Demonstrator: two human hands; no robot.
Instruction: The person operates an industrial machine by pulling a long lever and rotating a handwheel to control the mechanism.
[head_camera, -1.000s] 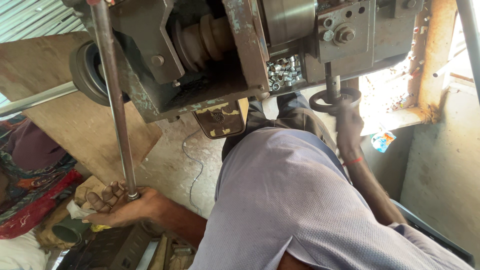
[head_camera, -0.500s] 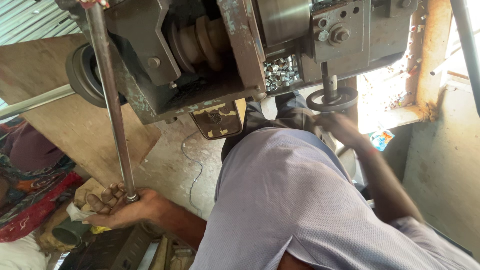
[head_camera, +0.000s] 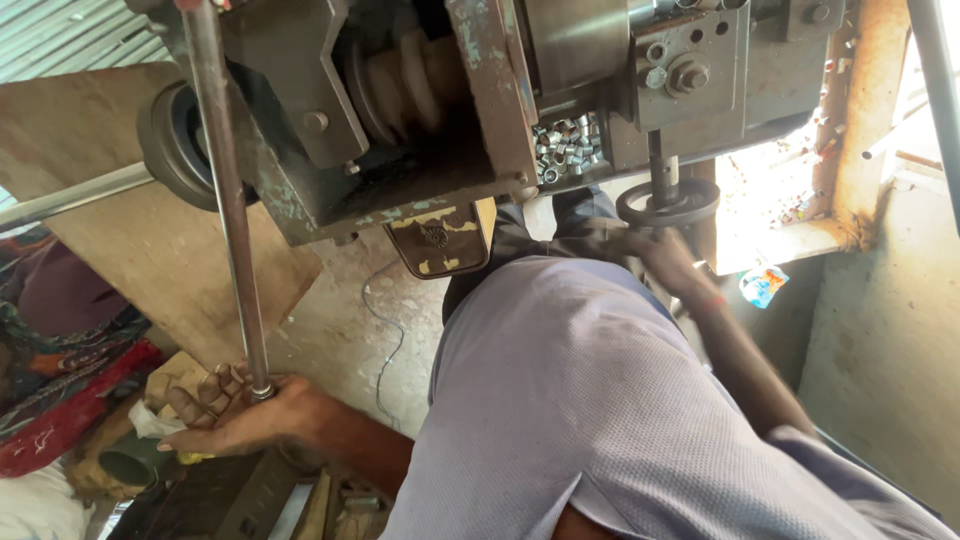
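a bare concrete floor (head_camera: 340, 330) lies under me, with a leaning wooden board (head_camera: 110, 170) on the left and a sunlit window ledge (head_camera: 780, 240) on the right. my left hand (head_camera: 235, 412) is clenched around the foot of the long steel rod (head_camera: 225, 190). my right hand (head_camera: 665, 260) is partly hidden, touching the small handwheel (head_camera: 668, 203) below the machine (head_camera: 460, 100); i cannot tell its grip. a small blue packet (head_camera: 762, 284) sits below the ledge

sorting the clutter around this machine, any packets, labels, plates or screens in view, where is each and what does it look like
Small packet: crumpled wrapper in blue, white and red, by the wall under the bright window ledge, right of the handwheel.
Plate: shield-shaped metal plate, yellow with dark worn patches, hanging under the machine body.
Screens or signs: none visible.
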